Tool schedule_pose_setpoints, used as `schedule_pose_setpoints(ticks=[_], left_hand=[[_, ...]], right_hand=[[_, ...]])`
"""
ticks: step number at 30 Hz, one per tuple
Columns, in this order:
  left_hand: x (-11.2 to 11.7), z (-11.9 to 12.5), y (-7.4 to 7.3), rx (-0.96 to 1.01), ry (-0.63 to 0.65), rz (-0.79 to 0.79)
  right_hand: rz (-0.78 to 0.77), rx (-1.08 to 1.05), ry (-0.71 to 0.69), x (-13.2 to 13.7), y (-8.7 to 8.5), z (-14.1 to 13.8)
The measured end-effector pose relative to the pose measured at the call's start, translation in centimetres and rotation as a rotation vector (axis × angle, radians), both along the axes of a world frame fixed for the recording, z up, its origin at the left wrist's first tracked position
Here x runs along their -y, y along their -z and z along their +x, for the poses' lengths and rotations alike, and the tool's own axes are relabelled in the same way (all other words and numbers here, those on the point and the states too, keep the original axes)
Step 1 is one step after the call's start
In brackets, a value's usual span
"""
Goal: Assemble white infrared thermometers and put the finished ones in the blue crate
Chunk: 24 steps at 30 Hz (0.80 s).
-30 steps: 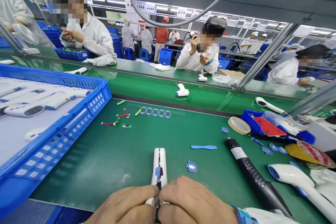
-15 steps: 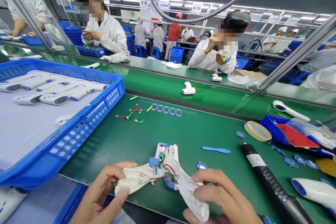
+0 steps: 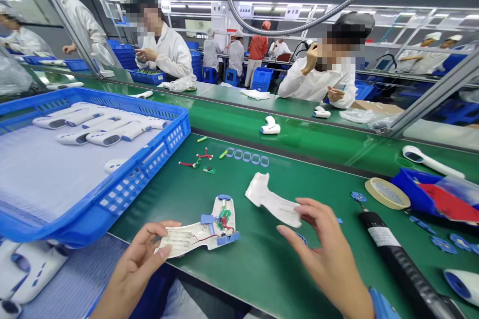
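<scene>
My left hand pinches the handle end of an opened infrared thermometer half between thumb and fingers. This white shell carries a green circuit board, thin red wires, a blue trigger piece and battery slots with metal contacts. To its right is the other shell half, plain white, over the green mat. My right hand is at the lower end of that half, thumb and fingers apart, fingertips at its edge. Small blue parts are partly hidden behind the right hand.
A blue crate of white thermometers stands left. Small boards, red-wired connectors and blue-grey rings lie at the mat's back. On the right are a black electric screwdriver, a tape roll and a blue bin. Co-workers sit beyond.
The two shell halves, joined by wires and side by side before, are now apart. The plain half has moved up and away, and my right hand has loosened around it. The view has shifted slightly left.
</scene>
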<state>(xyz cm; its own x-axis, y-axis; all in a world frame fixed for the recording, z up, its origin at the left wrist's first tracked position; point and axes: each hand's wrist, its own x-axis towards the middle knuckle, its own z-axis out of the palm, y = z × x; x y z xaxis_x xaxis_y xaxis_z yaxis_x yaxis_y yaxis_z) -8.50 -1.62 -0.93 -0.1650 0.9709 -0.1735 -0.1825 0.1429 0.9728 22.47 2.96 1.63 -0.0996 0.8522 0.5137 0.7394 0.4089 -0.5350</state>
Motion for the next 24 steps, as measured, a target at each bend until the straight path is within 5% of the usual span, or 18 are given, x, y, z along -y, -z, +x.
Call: schedule_pose_setpoints(ticks=[5, 11, 17, 24], left_hand=[[0.6, 0.6, 0.0, 0.106, 0.007, -0.025], [0.8, 4.1, -0.3, 0.182, -0.066, 0.004], [1.1, 8.2, -0.4, 0.264, 0.036, 0.036], [1.0, 9.5, 0.5, 0.288, 0.202, 0.070]], right_hand=[[-0.204, -0.049, -0.085, 0.6, 0.4, -1.9], [-0.519, -0.553, -0.361, 3.0, 1.2, -4.3], [-0.538, -1.005, -0.444, 2.7, 2.9, -6.0], [-0.585, -1.034, -0.376, 2.6, 1.7, -5.1]])
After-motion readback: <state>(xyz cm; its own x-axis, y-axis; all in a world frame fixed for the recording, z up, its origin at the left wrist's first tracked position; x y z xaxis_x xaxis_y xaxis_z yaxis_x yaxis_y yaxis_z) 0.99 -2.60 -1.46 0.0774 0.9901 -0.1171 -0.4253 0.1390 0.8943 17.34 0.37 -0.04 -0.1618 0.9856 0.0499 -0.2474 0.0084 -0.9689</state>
